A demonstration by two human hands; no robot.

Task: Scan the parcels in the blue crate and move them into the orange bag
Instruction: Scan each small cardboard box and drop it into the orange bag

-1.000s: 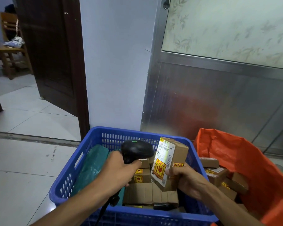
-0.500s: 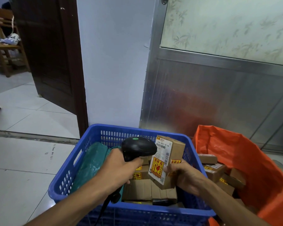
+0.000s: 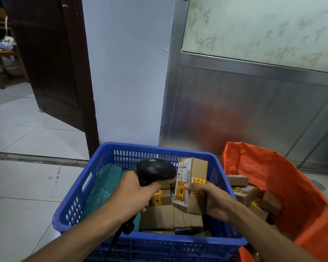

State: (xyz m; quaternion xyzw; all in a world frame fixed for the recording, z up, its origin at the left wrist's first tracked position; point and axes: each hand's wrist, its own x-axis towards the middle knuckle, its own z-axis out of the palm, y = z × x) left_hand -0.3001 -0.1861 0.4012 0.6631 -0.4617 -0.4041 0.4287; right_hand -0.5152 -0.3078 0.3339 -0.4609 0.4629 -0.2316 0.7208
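Over blue crate (image 3: 110, 154): left hand (image 3: 133, 195) gripping black scanner (image 3: 155, 171), head aimed at label of cardboard parcel (image 3: 194, 178) held upright in right hand (image 3: 214, 199), fingers curled round it. More parcels (image 3: 244, 191) lying in orange bag (image 3: 292, 178) beside crate.

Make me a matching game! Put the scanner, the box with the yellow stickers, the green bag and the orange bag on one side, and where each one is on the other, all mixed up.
Things:
1. scanner
2. box with the yellow stickers
3. green bag
4. orange bag

Places:
A. lying inside the blue crate
B. gripped in the right hand
C. right of the crate
D. gripped in the left hand

Pairs: 1-D, 2-B, 3-A, 4-C
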